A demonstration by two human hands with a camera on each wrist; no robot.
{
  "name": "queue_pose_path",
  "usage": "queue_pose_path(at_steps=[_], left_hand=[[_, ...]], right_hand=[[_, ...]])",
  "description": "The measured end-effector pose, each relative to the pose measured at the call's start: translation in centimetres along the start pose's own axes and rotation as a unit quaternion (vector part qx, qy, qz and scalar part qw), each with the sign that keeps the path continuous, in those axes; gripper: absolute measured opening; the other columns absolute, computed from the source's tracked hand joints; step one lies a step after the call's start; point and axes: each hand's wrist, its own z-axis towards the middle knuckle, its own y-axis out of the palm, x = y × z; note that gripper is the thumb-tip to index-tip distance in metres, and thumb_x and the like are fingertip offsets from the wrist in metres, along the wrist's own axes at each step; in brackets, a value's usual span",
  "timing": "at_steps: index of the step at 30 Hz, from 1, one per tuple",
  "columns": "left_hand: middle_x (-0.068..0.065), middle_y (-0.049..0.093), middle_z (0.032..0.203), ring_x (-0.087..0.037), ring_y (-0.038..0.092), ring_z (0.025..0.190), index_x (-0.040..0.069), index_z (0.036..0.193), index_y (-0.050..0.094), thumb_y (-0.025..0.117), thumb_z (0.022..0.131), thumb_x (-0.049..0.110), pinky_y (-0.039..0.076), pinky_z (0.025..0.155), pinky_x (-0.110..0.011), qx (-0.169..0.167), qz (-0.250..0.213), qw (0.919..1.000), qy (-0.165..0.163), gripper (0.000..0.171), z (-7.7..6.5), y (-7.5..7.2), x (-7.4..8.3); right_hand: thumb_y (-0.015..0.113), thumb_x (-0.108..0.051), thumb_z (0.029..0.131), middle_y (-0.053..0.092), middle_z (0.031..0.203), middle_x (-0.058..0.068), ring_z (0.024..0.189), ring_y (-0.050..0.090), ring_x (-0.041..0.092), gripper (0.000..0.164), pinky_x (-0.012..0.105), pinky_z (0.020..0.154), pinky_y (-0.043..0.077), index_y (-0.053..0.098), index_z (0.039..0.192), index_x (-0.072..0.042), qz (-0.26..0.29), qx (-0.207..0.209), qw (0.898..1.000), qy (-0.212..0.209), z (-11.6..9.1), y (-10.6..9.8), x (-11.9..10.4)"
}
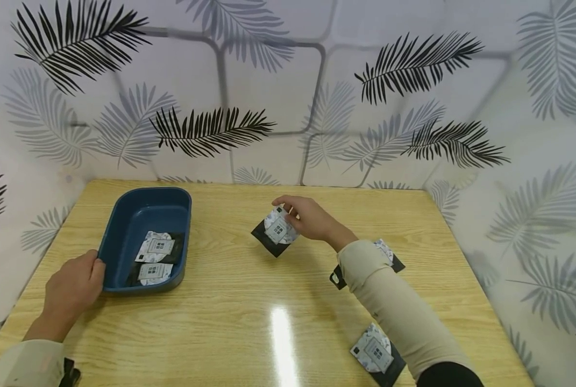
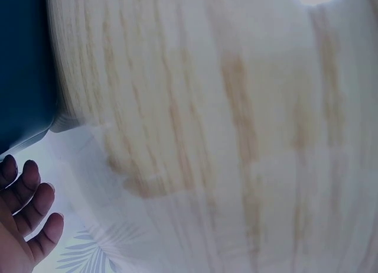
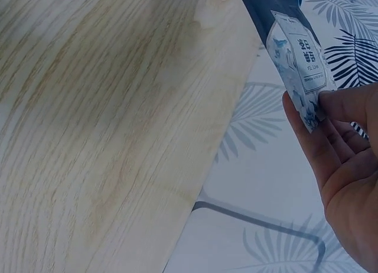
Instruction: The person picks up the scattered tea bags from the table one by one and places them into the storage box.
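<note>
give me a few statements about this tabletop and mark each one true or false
1. The left grip is at the near left corner of the blue bin. True.
2. The blue bin is empty. False: two packets show inside it.
3. The right grip pinches a packet above the table. True.
4. In the head view, the blue bin stands right of the pinched packet. False: it stands to the left.
5. In the head view, the right sleeve partly hides another packet. True.
</note>
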Motion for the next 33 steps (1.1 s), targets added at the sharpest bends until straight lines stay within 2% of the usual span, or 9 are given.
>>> queue_pose_path(at_steps=[18,26,33], left_hand=[[-0.006,0.040,0.062,-0.019,0.037,0.053,0.009,0.078,0.041,0.027,0.104,0.020,0.026,0.050,-0.033,0.011,-0.005,0.9999,0.006,0.032,0.1,0.2,0.0],[-0.007,0.042,0.062,-0.020,0.040,0.053,0.008,0.078,0.042,0.028,0.103,0.019,0.027,0.050,-0.033,0.008,-0.002,1.0000,0.005,0.031,0.2,0.3,0.1],[-0.007,0.041,0.063,-0.020,0.039,0.054,0.008,0.077,0.041,0.028,0.103,0.020,0.027,0.050,-0.033,0.006,0.000,1.0000,0.002,0.031,0.2,0.1,-0.3]], right_hand=[[0.052,-0.002,0.100,0.064,0.114,0.013,0.100,0.068,0.027,0.040,0.034,0.083,0.055,0.052,0.139,-0.009,0.029,-0.013,0.999,-0.019,3.3,1.4,-3.0],[0.050,-0.001,0.100,0.063,0.116,0.015,0.100,0.068,0.026,0.045,0.030,0.077,0.053,0.048,0.144,-0.004,0.031,-0.009,0.999,-0.001,3.4,1.5,-2.9],[0.051,0.000,0.099,0.062,0.112,0.014,0.096,0.067,0.025,0.043,0.026,0.071,0.050,0.050,0.141,-0.005,0.055,0.002,0.998,-0.014,4.6,2.1,-3.8]])
